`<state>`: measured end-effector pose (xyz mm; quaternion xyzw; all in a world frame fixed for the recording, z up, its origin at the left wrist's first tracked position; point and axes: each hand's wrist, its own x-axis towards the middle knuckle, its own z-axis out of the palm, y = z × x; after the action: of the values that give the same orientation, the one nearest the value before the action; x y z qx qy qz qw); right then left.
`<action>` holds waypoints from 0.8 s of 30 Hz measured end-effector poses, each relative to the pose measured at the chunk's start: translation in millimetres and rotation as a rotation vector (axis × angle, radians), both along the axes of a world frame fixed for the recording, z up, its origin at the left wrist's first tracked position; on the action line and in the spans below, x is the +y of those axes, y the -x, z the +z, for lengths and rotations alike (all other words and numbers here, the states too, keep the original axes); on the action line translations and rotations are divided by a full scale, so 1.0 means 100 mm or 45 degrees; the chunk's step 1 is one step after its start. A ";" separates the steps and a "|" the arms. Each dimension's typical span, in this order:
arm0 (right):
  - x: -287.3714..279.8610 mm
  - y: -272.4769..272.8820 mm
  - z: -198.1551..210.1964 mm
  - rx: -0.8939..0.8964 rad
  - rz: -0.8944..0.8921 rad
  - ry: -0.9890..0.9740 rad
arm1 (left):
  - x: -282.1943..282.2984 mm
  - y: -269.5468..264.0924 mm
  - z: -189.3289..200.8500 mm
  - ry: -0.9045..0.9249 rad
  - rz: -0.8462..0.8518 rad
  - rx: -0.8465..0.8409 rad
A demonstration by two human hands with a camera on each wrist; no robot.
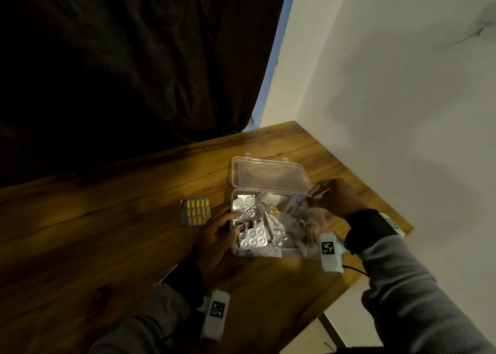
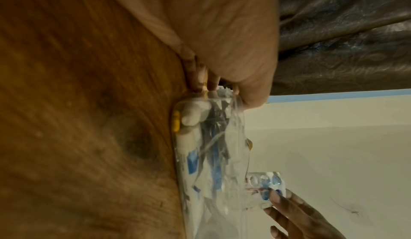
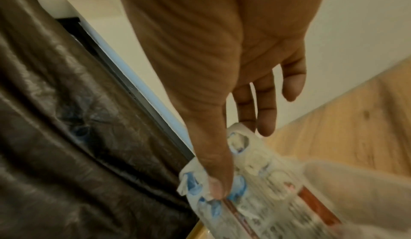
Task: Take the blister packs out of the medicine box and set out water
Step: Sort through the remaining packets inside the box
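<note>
A clear plastic medicine box [image 1: 268, 253] stands on the wooden table with its lid [image 1: 268, 175] laid back, and it is full of blister packs and sachets. Silver blister packs [image 1: 247, 206] lie at its left end. My left hand [image 1: 234, 223] reaches over the box's left wall, its straight fingers resting on those packs. My right hand [image 1: 318, 192] hovers over the box's right end and pinches a white-and-blue blister pack [image 3: 255, 177] between thumb and fingers, partly lifted above the rim. A yellow-pill blister pack [image 1: 195, 212] lies on the table left of the box.
The table [image 1: 107, 233] meets a white wall [image 1: 402, 112] on the right, and a dark curtain [image 1: 134, 58] hangs behind it. The table's front right edge runs close to the box, just under my right wrist.
</note>
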<state>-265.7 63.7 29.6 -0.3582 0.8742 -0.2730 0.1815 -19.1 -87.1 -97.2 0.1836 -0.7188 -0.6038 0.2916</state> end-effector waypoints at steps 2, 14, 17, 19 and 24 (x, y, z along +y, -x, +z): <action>0.09 -0.05 0.08 0.070 0.054 0.109 | 0.01 0.00 0.01 -0.008 -0.014 0.004; -0.63 -1.24 0.11 0.644 0.783 0.595 | 0.06 -0.03 0.06 -0.067 0.110 -0.082; -1.11 -1.44 0.08 0.728 0.883 0.319 | 0.07 -0.05 0.09 -0.115 0.143 -0.160; -1.38 -1.52 0.07 0.733 0.950 -0.007 | 0.08 -0.06 0.16 -0.175 0.139 -0.191; -1.71 -1.60 0.00 0.861 1.104 -0.411 | 0.05 -0.08 0.19 -0.010 0.147 -0.439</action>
<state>-106.0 -106.9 29.2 -0.7191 0.6875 0.0933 0.0396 -11.5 -82.5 -78.6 0.3266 -0.7440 -0.5484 0.1976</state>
